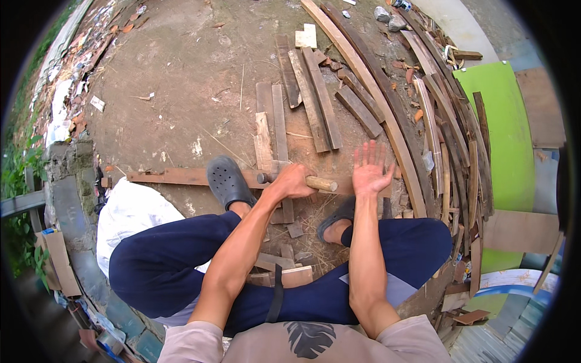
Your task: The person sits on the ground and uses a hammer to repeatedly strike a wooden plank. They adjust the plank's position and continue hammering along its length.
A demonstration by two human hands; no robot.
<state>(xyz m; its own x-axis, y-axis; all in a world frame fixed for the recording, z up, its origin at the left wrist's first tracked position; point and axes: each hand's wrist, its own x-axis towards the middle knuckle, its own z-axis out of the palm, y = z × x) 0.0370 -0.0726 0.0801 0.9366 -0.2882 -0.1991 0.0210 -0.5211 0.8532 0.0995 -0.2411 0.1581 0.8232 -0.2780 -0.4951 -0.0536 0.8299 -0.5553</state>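
Note:
My left hand (pixel 295 181) is wrapped round a hammer with a wooden handle (pixel 322 184). The handle's end sticks out to the right of my fist, and a dark rounded end, apparently the head, shows on the left. Beneath it a long brown plank (pixel 175 176) lies crosswise, with my left grey clog (pixel 230 181) resting on it. My right hand (pixel 371 171) is open over the plank's right end, palm turned up and fingers spread, holding nothing. Whether it touches the plank I cannot tell.
Several short boards (pixel 316 100) lie on the dirt ahead. Long curved-looking timbers (pixel 387 115) and a wood pile run along the right, beside a green panel (pixel 502 133). A white sack (pixel 136 209) lies by my left knee, near a block wall (pixel 72 199). Wood offcuts (pixel 296 276) lie between my legs.

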